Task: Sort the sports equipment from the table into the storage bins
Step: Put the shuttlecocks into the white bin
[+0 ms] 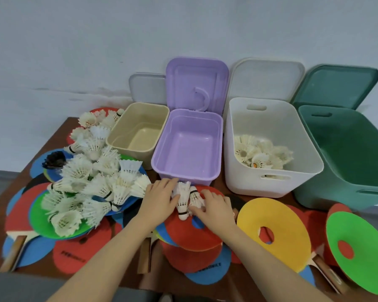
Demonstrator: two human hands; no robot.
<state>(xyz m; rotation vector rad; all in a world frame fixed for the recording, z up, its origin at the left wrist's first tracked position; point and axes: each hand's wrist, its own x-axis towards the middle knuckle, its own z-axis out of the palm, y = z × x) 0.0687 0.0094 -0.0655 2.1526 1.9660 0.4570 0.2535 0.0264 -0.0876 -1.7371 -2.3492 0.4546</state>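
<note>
Both hands [188, 203] hold shuttlecocks [187, 198] before the purple bin [162, 168], flat discs [273, 232] crowding around.

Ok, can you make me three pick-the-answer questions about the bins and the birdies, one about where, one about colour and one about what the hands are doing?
1. Which bin has shuttlecocks in it?
A beige
B purple
C white

2. What colour is the bin furthest right?
A green
B yellow
C red

3. What are the hands doing?
A resting in a bin
B gathering shuttlecocks
C lifting a lid

Answers:
1 C: the white bin holds a pile of shuttlecocks.
2 A: the green bin stands last.
3 B: the left hand and the right hand hold the shuttlecocks between them.
</note>
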